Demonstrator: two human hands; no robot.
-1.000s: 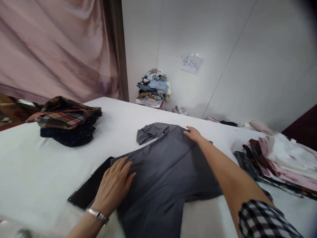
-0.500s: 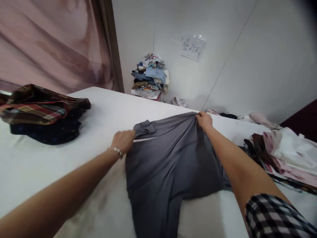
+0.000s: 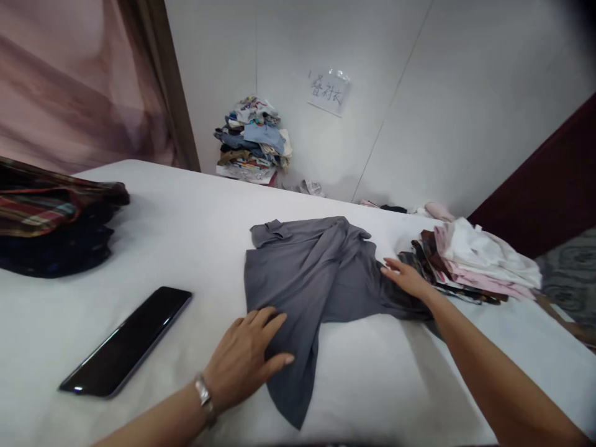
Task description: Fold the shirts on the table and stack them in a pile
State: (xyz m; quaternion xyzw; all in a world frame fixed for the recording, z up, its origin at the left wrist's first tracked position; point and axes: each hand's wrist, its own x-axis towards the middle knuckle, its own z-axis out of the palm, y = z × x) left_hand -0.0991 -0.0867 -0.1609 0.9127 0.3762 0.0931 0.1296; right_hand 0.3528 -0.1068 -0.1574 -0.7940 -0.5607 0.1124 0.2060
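A grey shirt (image 3: 316, 273) lies crumpled on the white table (image 3: 195, 217), its lower part trailing toward me. My left hand (image 3: 246, 360), with a watch on the wrist, rests flat on the shirt's near left edge, fingers spread. My right hand (image 3: 407, 278) lies flat on the shirt's right side, fingers spread, close to a stack of clothes. Neither hand grips the cloth.
A black phone (image 3: 125, 341) lies on the table left of my left hand. Plaid and dark garments (image 3: 51, 223) sit at the far left. A stack of pink, white and patterned clothes (image 3: 470, 261) is at the right. A heap of clothes (image 3: 251, 139) stands by the wall under a paper sign (image 3: 328, 91).
Half a second ago both hands held the shirt's top edge lifted; now the shirt lies on the table further right and both hands rest flat on it. The phone is uncovered.
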